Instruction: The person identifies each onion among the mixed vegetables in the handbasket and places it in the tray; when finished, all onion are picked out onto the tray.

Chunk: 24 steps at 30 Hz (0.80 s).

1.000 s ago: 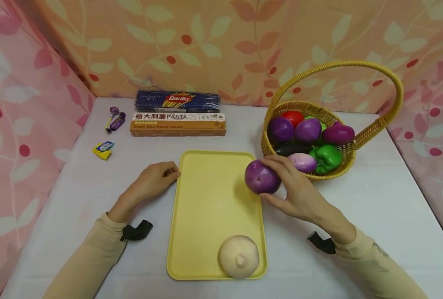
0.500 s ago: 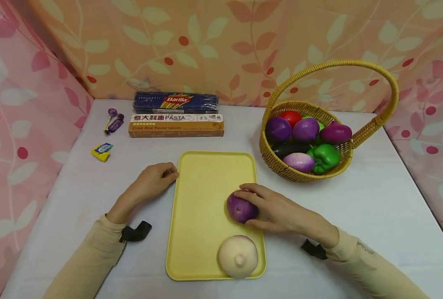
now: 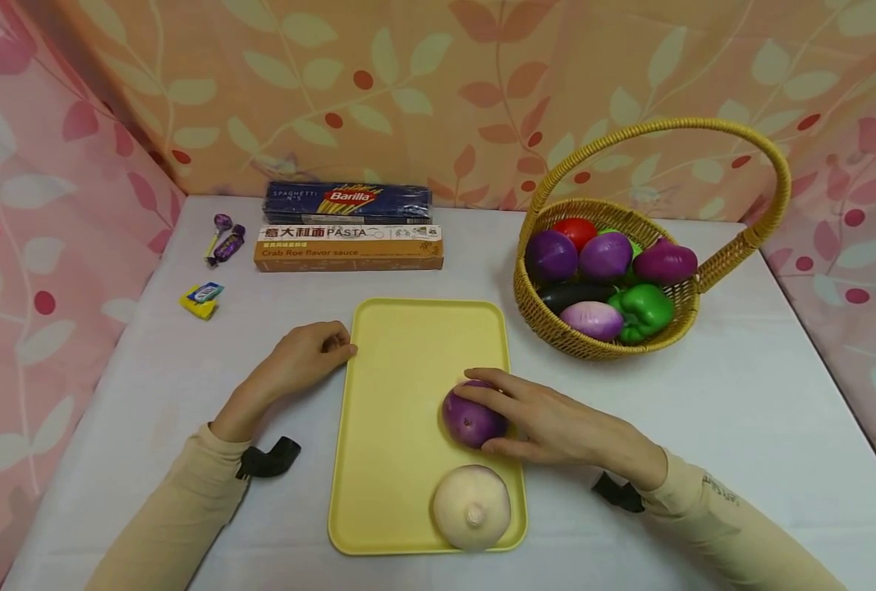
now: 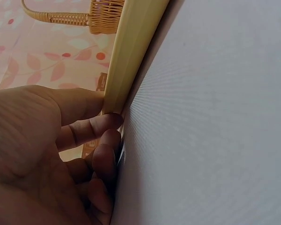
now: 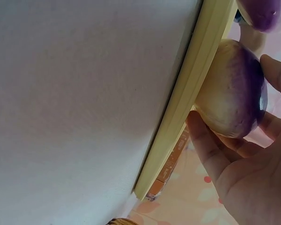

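My right hand [image 3: 556,423] curls its fingers and thumb round a turnip [image 3: 473,417] on the right side of the yellow tray [image 3: 401,369]. From the right wrist view, this turnip [image 5: 232,89] is purple on one side and cream on the other, and it sits at the tray's edge. A second turnip [image 3: 472,509], cream side and stub up, lies at the tray's near right corner. Along the tray's left edge, my left hand [image 3: 304,357] pinches the rim; the left wrist view has the thumb [image 4: 84,104] against it and the other fingers curled below.
A wicker basket [image 3: 566,336] with a tall handle stands at the back right, full of toy vegetables, among them a green pepper [image 3: 640,313]. Behind the tray lie a pasta box [image 3: 349,249] and a blue spaghetti pack [image 3: 349,203]. Wrapped sweets [image 3: 227,244] lie at the left.
My right hand has carried the turnip from beside the basket down and left onto the tray, shifting it slightly nearer the cream one. The left hand has stayed at the tray's edge.
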### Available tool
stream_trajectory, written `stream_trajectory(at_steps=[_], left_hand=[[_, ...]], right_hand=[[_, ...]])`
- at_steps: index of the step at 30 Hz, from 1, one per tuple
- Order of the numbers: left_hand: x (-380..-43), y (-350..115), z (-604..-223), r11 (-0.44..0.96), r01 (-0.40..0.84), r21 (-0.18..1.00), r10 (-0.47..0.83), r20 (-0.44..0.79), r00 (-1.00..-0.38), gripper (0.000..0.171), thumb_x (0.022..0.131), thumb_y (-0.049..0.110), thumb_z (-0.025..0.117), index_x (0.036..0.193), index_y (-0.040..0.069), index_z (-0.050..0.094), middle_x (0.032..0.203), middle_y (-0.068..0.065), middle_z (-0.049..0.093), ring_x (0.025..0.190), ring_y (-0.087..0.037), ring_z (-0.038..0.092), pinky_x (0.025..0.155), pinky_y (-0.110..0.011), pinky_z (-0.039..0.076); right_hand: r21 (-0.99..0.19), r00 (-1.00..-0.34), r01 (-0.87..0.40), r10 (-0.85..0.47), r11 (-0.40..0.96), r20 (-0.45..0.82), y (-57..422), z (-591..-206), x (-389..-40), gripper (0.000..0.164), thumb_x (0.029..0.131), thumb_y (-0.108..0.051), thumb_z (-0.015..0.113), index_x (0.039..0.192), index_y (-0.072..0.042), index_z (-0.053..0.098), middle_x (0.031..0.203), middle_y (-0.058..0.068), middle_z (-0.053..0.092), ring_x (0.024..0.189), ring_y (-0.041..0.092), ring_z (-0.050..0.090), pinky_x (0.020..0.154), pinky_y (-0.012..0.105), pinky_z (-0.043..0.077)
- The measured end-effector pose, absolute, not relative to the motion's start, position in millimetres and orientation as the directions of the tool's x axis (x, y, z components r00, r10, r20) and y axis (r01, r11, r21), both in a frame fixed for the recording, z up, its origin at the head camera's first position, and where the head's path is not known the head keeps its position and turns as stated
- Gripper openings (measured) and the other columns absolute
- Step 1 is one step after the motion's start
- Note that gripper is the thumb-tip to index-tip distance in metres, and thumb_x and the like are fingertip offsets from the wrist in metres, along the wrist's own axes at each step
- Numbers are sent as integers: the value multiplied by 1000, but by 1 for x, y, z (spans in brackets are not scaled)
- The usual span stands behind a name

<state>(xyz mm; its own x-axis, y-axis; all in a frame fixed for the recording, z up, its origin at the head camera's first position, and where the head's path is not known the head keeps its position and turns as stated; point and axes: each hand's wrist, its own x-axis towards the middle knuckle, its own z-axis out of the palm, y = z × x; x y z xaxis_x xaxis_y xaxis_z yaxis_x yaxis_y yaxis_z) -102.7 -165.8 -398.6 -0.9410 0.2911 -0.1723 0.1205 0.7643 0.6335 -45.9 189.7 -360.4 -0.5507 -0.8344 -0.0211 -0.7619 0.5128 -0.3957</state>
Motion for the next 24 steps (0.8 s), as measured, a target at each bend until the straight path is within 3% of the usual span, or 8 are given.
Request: stream_trajectory(at_steps=[10, 14, 20, 24], left_hand=[[-103, -166, -399, 761, 118, 638, 288, -169, -943, 14, 94, 23, 61, 90, 11, 63, 75, -2, 53, 69, -17, 46, 64, -30, 36], [-103, -166, -399, 759, 117, 640, 288, -169, -943, 13, 94, 24, 61, 91, 11, 64, 75, -2, 53, 70, -17, 47, 64, -30, 36], [-102, -166, -398, 754, 126, 645, 294, -160, -942, 14, 95, 24, 61, 90, 11, 63, 74, -2, 53, 70, -16, 46, 64, -30, 35], [-102, -166, -398, 752, 126, 647, 293, -157, -943, 14, 94, 24, 61, 90, 11, 63, 74, -2, 53, 70, -16, 46, 65, -30, 36]], right_hand=[[-378, -579, -750, -815, 543, -21, 192, -355, -48, 65, 94, -49, 60, 150, -29, 35, 153, 6, 39, 136, 20, 48, 101, 42, 48], [-354, -618, -750, -782, 559, 74, 199, -349, -55, 61, 93, -44, 63, 146, -25, 42, 150, 6, 44, 133, 22, 51, 101, 44, 48], [-261, -719, -685, -571, 680, 396, 234, -330, -90, 51, 83, -14, 75, 131, -8, 58, 130, 13, 59, 118, 30, 57, 94, 47, 48], [-235, -837, -512, -419, 826, 353, 264, -322, -110, 50, 86, -15, 72, 133, -7, 56, 128, 19, 58, 118, 37, 53, 99, 53, 42]])
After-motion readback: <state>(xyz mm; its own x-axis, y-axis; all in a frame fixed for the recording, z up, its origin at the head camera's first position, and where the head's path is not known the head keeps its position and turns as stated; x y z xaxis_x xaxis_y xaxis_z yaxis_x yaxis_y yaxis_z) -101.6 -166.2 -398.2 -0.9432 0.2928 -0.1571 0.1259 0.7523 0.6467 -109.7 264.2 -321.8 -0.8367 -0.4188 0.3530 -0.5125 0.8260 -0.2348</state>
